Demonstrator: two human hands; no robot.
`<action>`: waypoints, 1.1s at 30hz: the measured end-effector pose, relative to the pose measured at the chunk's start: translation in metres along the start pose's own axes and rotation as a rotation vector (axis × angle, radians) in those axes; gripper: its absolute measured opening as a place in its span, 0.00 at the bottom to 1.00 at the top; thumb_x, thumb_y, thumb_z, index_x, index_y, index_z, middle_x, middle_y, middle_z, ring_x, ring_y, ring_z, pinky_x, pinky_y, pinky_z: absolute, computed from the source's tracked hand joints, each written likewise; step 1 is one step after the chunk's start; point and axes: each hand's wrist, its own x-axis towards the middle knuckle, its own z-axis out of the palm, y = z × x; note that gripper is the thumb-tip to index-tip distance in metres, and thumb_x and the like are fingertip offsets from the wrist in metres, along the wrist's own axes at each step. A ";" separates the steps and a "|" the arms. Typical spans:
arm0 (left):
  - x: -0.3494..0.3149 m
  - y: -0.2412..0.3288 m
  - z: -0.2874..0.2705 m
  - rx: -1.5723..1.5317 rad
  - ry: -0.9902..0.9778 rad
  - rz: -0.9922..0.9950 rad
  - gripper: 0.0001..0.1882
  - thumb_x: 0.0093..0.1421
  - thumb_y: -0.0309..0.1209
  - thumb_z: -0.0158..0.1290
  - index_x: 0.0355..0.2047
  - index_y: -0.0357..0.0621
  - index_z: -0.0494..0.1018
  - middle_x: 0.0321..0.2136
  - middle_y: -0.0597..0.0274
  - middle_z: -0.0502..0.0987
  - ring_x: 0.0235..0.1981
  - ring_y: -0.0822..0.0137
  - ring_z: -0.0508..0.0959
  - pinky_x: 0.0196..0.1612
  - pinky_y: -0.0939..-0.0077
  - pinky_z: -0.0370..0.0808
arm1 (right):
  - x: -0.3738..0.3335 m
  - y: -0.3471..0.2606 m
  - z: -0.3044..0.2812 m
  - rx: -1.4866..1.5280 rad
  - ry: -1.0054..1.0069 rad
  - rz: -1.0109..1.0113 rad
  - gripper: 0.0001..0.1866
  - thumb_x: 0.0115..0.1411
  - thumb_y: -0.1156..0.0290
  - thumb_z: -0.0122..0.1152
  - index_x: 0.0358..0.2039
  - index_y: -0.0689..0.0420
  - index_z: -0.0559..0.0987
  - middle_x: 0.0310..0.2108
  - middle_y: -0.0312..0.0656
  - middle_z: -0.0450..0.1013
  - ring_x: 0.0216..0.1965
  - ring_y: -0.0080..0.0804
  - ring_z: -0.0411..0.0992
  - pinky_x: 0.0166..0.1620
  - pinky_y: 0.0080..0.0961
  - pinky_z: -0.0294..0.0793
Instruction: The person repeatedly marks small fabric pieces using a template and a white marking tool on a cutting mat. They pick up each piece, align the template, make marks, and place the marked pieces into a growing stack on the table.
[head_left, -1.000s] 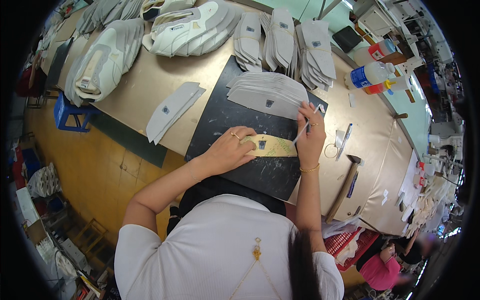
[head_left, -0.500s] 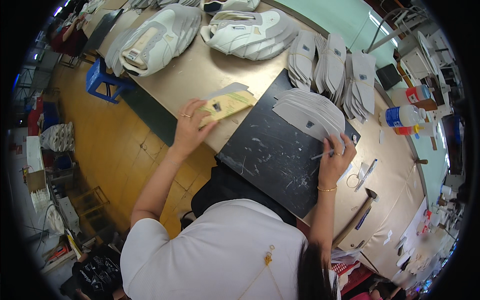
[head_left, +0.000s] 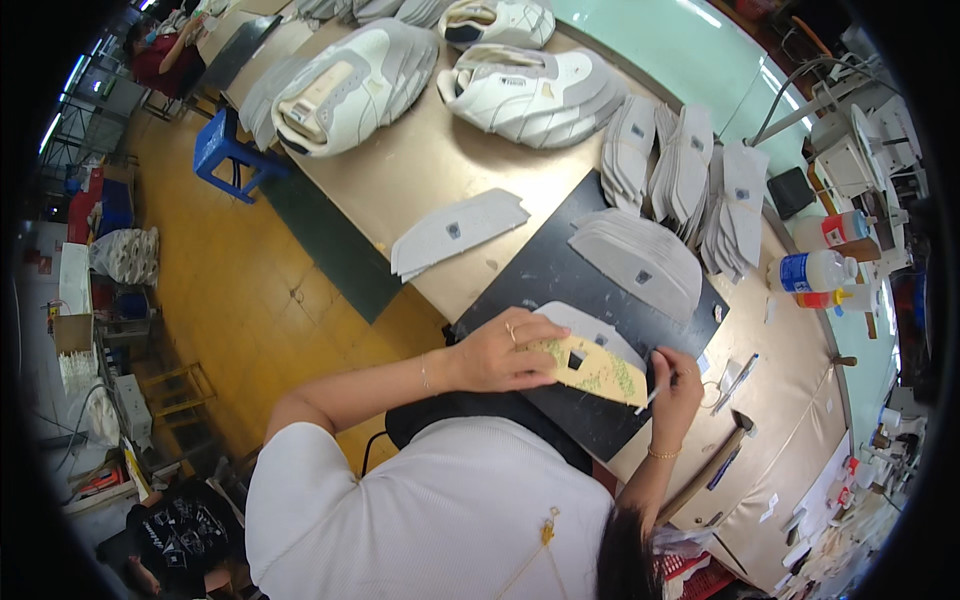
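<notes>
My left hand (head_left: 500, 352) is closed on the left end of a yellow template (head_left: 603, 376) with a small dark cutout. Right behind the template, over the black mat (head_left: 520, 275), lies a grey shoe piece (head_left: 585, 322), partly covered by it. Between the fingers of my right hand (head_left: 678, 392) is a thin, pale pen-like stick (head_left: 650, 399), close to the template's right end. Farther back on the mat sits a fanned stack of grey pieces (head_left: 640, 262) with a dark mark on top. Left of the mat, marked grey pieces (head_left: 455, 232) rest on the table.
Nested white-grey shoe uppers (head_left: 350, 90) stand at the back, beside tied bundles of grey pieces (head_left: 685, 165). Bottles (head_left: 815, 272) stand at the right. A hammer (head_left: 715, 465) and a pen (head_left: 738, 382) lie right of the mat. A blue stool (head_left: 225, 155) is on the floor.
My left hand has brought the yellow template from the left pieces across to the mat, near my body. My right hand has left the fanned stack and drawn nearer, beside the template.
</notes>
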 end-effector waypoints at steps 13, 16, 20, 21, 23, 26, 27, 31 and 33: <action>0.021 -0.016 0.038 0.012 -0.160 0.039 0.10 0.60 0.34 0.61 0.39 0.44 0.77 0.57 0.51 0.73 0.57 0.51 0.73 0.58 0.55 0.69 | -0.013 0.010 0.030 0.426 0.240 0.151 0.05 0.65 0.76 0.63 0.35 0.65 0.79 0.29 0.40 0.72 0.27 0.24 0.72 0.34 0.21 0.71; 0.021 -0.025 0.040 0.017 -0.224 0.032 0.11 0.61 0.35 0.61 0.41 0.45 0.78 0.57 0.52 0.73 0.57 0.52 0.72 0.59 0.56 0.68 | -0.016 0.016 0.033 0.531 0.247 0.186 0.06 0.65 0.74 0.63 0.35 0.65 0.79 0.30 0.39 0.72 0.26 0.23 0.72 0.33 0.21 0.71; 0.022 -0.025 0.042 0.022 -0.243 0.065 0.12 0.62 0.37 0.60 0.42 0.46 0.78 0.56 0.53 0.74 0.56 0.53 0.73 0.58 0.56 0.68 | -0.015 0.020 0.030 0.539 0.210 0.209 0.06 0.65 0.74 0.64 0.34 0.65 0.79 0.30 0.39 0.73 0.28 0.24 0.72 0.34 0.21 0.71; 0.023 -0.024 0.042 0.027 -0.243 0.075 0.12 0.62 0.38 0.60 0.42 0.46 0.78 0.56 0.53 0.75 0.56 0.54 0.74 0.58 0.56 0.69 | -0.014 0.020 0.028 0.529 0.195 0.207 0.06 0.65 0.74 0.64 0.34 0.65 0.79 0.30 0.40 0.73 0.28 0.25 0.72 0.34 0.22 0.70; 0.020 -0.023 0.041 0.036 -0.263 0.060 0.13 0.61 0.39 0.61 0.42 0.47 0.78 0.55 0.54 0.75 0.55 0.54 0.74 0.57 0.57 0.69 | -0.012 0.015 0.028 0.443 0.167 0.168 0.06 0.64 0.75 0.64 0.34 0.65 0.79 0.29 0.42 0.74 0.29 0.28 0.73 0.35 0.23 0.70; 0.017 -0.020 0.040 0.080 -0.269 0.047 0.14 0.61 0.39 0.62 0.42 0.47 0.78 0.55 0.55 0.76 0.55 0.56 0.75 0.56 0.58 0.70 | -0.010 0.002 0.021 0.319 0.113 0.102 0.04 0.63 0.76 0.63 0.34 0.65 0.79 0.29 0.44 0.75 0.31 0.33 0.73 0.37 0.26 0.71; 0.015 -0.018 0.041 0.101 -0.266 0.042 0.14 0.60 0.40 0.62 0.42 0.47 0.78 0.55 0.55 0.76 0.55 0.56 0.75 0.55 0.59 0.70 | -0.010 -0.002 0.019 0.278 0.092 0.078 0.04 0.63 0.77 0.63 0.34 0.65 0.79 0.29 0.45 0.75 0.32 0.36 0.74 0.38 0.28 0.71; 0.011 -0.018 0.049 0.086 -0.198 0.018 0.15 0.60 0.40 0.62 0.44 0.46 0.77 0.56 0.55 0.75 0.56 0.55 0.74 0.56 0.58 0.70 | -0.016 -0.010 0.016 0.252 0.084 0.086 0.07 0.66 0.73 0.61 0.34 0.64 0.79 0.31 0.42 0.75 0.32 0.31 0.72 0.39 0.27 0.72; 0.015 -0.025 0.043 0.113 -0.224 0.008 0.15 0.61 0.39 0.62 0.44 0.46 0.77 0.56 0.54 0.75 0.57 0.54 0.73 0.57 0.59 0.70 | -0.016 -0.021 0.013 0.261 0.051 0.109 0.09 0.66 0.70 0.62 0.38 0.64 0.81 0.33 0.43 0.76 0.33 0.31 0.72 0.40 0.27 0.73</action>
